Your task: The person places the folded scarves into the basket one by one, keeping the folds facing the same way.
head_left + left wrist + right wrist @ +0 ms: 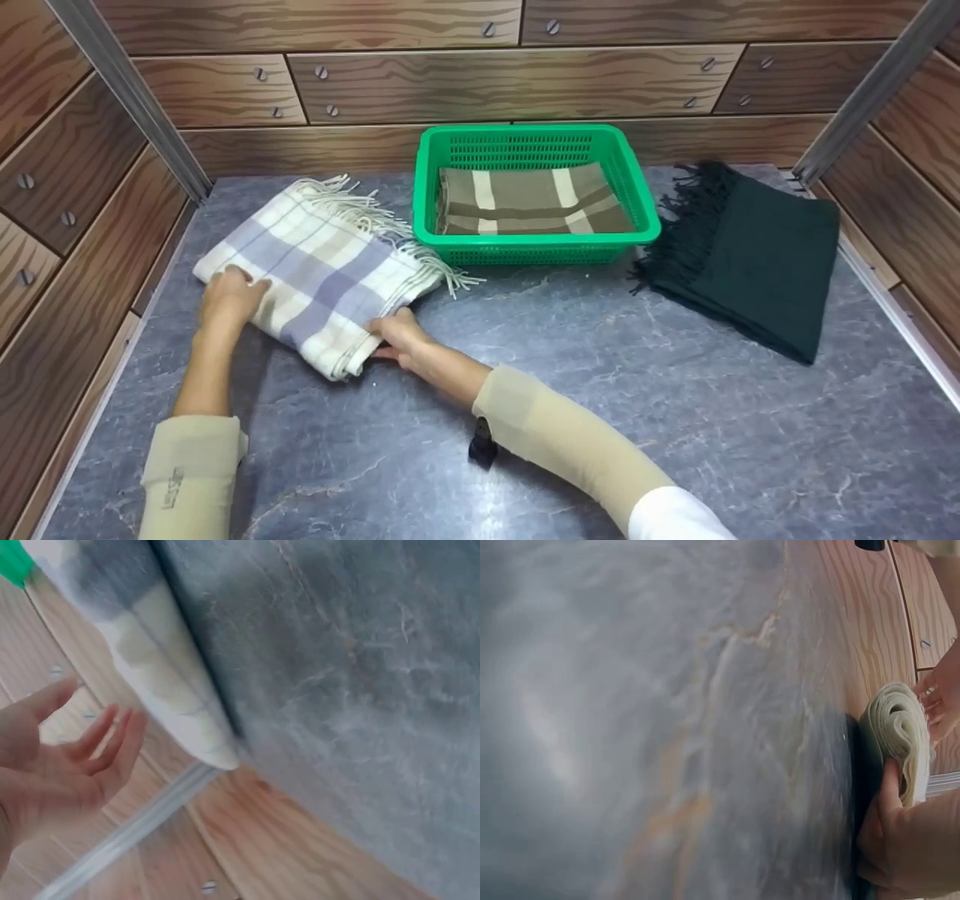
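A folded plaid scarf (322, 262), white with lilac and beige checks and pale fringe, lies on the left of the grey marbled table. My left hand (231, 296) is at its left edge. In the left wrist view the left hand's fingers (112, 742) are spread and loosely bent, gripping nothing; whether they touch the cloth is unclear. At the scarf's near right corner, my right hand (401, 337) holds the folded layers. The right wrist view has its thumb (890, 784) against the rolled folds (896, 727), with the other fingers lower down, partly hidden.
A green plastic basket (536, 240) stands at the back middle, with a folded brown and cream striped cloth (525, 187) inside. To its right lies a folded dark green fringed scarf (765, 262). Wood-patterned walls (510, 82) with metal corner posts enclose the table's back and sides.
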A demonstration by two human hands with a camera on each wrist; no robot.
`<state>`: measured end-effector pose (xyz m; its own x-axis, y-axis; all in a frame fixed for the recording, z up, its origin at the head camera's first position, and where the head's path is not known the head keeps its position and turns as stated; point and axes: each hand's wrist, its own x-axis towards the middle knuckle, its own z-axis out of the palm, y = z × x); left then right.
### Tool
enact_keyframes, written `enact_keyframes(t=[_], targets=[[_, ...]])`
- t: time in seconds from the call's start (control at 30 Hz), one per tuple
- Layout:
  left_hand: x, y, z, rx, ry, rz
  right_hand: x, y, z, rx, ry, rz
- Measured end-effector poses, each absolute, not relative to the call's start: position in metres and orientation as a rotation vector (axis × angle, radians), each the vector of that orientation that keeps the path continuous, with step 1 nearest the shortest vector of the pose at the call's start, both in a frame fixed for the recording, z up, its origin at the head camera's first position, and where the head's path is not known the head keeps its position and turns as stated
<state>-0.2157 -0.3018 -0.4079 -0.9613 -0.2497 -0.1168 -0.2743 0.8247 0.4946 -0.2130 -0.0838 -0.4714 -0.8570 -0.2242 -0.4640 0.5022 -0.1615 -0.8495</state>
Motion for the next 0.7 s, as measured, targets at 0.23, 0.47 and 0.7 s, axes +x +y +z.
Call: enact_keyframes(t=[0.23, 0.47, 0.7], targets=[[-0.235, -0.320, -0.425, -0.598, 3.056, 0.933, -0.209, -0.071, -0.470, 0.271, 1.664, -2.012], [-0.243, -0.336, -0.444, -0.669, 3.007, 0.842, -0.208, -0.062, -0.471, 0.256, 1.674, -1.975], [-0.239, -0.347, -0.457, -0.585, 2.987, 0.786, -0.208, -0.055, -0.470, 0.232, 1.686, -1.921]])
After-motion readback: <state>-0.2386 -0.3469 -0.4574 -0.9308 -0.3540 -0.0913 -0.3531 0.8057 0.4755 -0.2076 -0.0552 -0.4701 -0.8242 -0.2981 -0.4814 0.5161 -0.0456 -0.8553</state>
